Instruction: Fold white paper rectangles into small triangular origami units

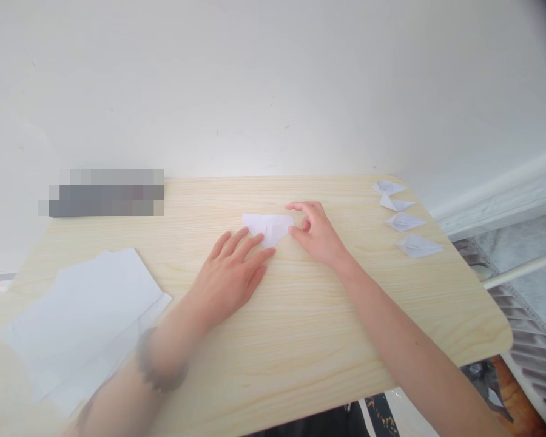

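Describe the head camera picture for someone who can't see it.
Two bare hands touch a small folded white paper on a wooden table: the left hand lies flat with fingertips on it, the right hand touches its right corner. Blank white sheets lie at left; four folded paper pieces line the right edge.

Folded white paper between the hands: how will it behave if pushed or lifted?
Probably very light: the folded paper is a small thin sheet. Likely slides easily on the smooth table; the left hand presses on it. Folded layers probably make it stiffer than the loose sheets, yet creasable.
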The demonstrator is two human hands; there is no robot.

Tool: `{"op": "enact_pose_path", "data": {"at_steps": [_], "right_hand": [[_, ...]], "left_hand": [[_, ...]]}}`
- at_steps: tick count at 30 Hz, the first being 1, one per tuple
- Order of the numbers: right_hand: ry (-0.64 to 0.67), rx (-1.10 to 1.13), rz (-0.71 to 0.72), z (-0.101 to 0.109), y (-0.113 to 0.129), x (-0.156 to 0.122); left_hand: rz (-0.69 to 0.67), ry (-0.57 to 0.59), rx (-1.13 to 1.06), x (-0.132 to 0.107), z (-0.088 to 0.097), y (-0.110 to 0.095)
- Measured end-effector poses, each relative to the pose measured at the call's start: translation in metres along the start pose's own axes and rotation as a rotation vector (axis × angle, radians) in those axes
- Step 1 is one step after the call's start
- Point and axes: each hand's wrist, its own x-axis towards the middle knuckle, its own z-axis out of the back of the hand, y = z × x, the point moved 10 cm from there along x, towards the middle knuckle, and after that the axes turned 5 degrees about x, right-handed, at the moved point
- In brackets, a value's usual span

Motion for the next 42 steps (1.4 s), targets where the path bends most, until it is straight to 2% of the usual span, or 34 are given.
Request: {"op": "enact_pose_path", "data": {"at_steps": [4,11,15,22,27,32,38,42], "right_hand": [[-0.028,-0.006,-0.004,0.0,0.0,-0.001],[0.075,-0.114,0.044,-0.011,0.009,-0.005],[0.036,-0.022,0.002,-0.005,0.001,-0.001],[-0.036,0.036,0.038,0.001,-0.002,0.002],[-0.027,-0.064,0.042,-0.004,-0.002,-0.001],[0.046,-0.28,0.188,-0.017,0.014,-0.007],[0.063,-0.287,0.199,-0.018,0.018,-0.01],[0.092,-0.285,0.203,-0.021,0.02,-0.012]], "left_hand": [[-0.009,-0.002,0.01,0.0,0.001,-0.001],[0.012,0.015,-0.004,-0.001,-0.001,0.002],[0.008,0.01,-0.01,-0.001,-0.002,0.002],[0.006,0.016,-0.006,0.0,-0.003,0.002],[-0.004,-0.023,-0.025,-0.001,0.001,0.001],[-0.008,-0.054,-0.088,-0.001,0.002,0.002],[-0.012,-0.068,-0.145,0.002,0.003,0.004],[0.068,-0.08,-0.193,0.002,0.002,0.015]]}}
